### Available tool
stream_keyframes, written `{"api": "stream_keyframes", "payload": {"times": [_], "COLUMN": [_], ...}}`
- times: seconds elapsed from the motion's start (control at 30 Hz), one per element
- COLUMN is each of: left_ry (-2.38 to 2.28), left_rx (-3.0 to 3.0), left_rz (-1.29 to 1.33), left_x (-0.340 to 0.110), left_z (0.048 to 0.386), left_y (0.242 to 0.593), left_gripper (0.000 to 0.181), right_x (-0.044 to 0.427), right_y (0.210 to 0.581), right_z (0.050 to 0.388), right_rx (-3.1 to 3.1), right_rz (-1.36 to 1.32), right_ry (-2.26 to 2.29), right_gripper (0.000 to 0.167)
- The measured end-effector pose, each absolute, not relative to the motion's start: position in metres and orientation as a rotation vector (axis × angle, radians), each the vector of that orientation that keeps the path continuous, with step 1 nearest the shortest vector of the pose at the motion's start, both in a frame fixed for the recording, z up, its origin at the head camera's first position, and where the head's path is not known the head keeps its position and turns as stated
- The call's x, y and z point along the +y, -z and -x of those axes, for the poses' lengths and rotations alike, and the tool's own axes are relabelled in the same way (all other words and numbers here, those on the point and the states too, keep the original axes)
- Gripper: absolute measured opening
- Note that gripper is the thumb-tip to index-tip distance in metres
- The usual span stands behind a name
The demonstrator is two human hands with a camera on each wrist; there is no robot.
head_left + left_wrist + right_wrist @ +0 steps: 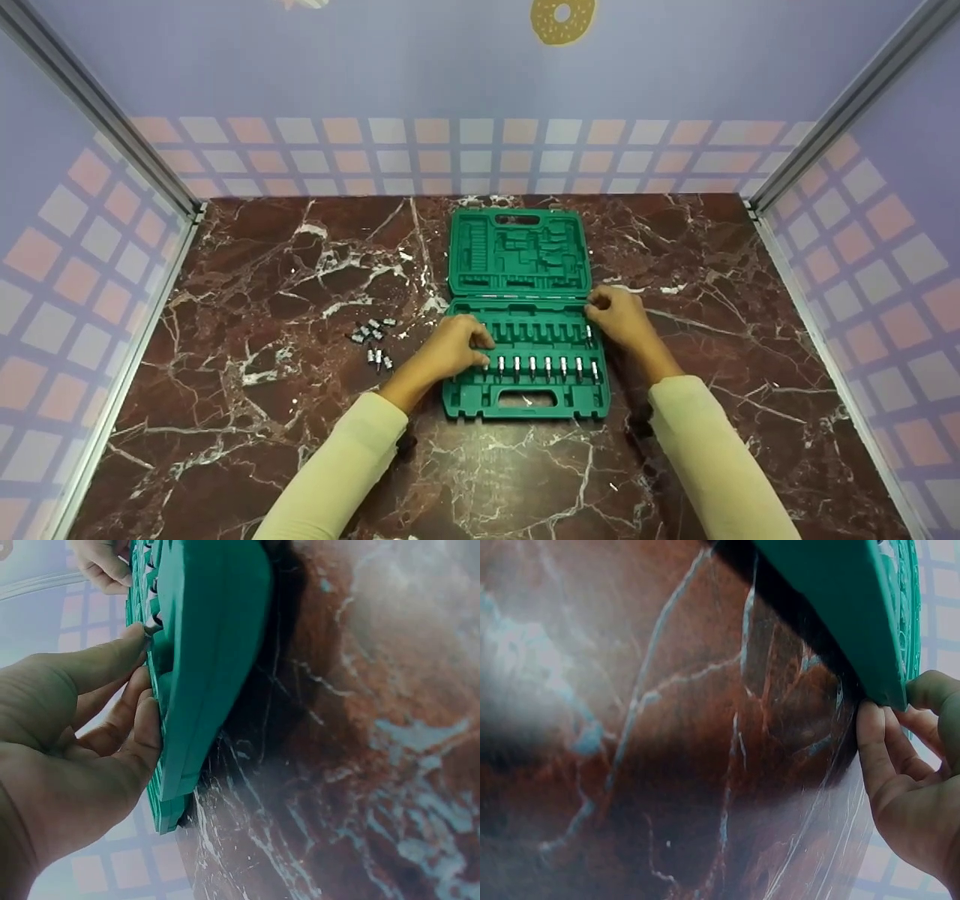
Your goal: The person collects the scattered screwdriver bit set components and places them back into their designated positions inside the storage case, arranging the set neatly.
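A green plastic tool case [517, 411] lies unfolded on the table. Its lower half carries a row of silver bit sockets [532, 366] in slots, plus a single bit socket [589, 335] at the right of the upper row. My left hand [452, 346] is over the left side of this half, thumb and fingertips pinching a small bit socket [484, 365] at the row's left end; the fingers mostly hide it. Along the right edge near the hinge, my right hand [621, 315] grips the case wall [855, 622] between thumb and fingers.
Left of the case, several loose bit sockets [371, 330] lie in a cluster, with a few more bit sockets [379, 358] just in front. The case lid [517, 285] lies open toward the back wall [465, 67]. Side walls flank the marbled table [300, 420].
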State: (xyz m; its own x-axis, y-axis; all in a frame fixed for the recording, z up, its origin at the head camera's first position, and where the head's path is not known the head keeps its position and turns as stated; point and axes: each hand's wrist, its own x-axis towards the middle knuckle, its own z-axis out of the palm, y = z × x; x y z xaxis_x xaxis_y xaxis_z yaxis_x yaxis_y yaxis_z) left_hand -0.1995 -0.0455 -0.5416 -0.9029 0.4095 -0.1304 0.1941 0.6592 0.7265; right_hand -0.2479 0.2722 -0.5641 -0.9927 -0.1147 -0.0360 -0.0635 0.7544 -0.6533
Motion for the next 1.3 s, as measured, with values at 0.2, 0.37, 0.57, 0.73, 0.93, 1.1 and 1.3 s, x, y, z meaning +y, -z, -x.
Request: {"api": "stream_keyframes", "payload": {"times": [0.2, 0.37, 0.57, 0.73, 0.93, 1.1, 1.3], "left_ry": [-1.061, -1.076, -1.084, -1.100, -1.097, -1.136, -1.246], "left_rx": [2.614, 2.621, 2.632, 2.640, 2.656, 2.667, 2.630], "left_rz": [-0.462, -0.433, -0.446, -0.442, -0.497, -0.573, -0.575], "left_x": [-0.0416, -0.0415, -0.0431, -0.0430, -0.0434, -0.0454, -0.0494], "left_z": [0.2020, 0.2017, 0.2008, 0.1984, 0.1948, 0.1940, 0.1937], "left_y": [0.5394, 0.5406, 0.5414, 0.5430, 0.5436, 0.5452, 0.5432], "left_gripper": [0.019, 0.018, 0.017, 0.016, 0.016, 0.015, 0.015], "right_x": [0.2712, 0.2694, 0.2680, 0.2684, 0.2699, 0.2704, 0.2719], "right_y": [0.5623, 0.5613, 0.5608, 0.5608, 0.5631, 0.5642, 0.5644], "right_z": [0.2493, 0.2501, 0.2500, 0.2489, 0.2482, 0.2485, 0.2501], "right_rx": [2.860, 2.857, 2.861, 2.876, 2.887, 2.881, 2.898], "right_rz": [0.130, 0.120, 0.148, 0.165, 0.172, 0.162, 0.172], "right_ry": [1.077, 1.082, 1.076, 1.070, 1.070, 1.073, 1.096], "right_gripper": [0.017, 0.017, 0.016, 0.015, 0.013, 0.012, 0.011]}}
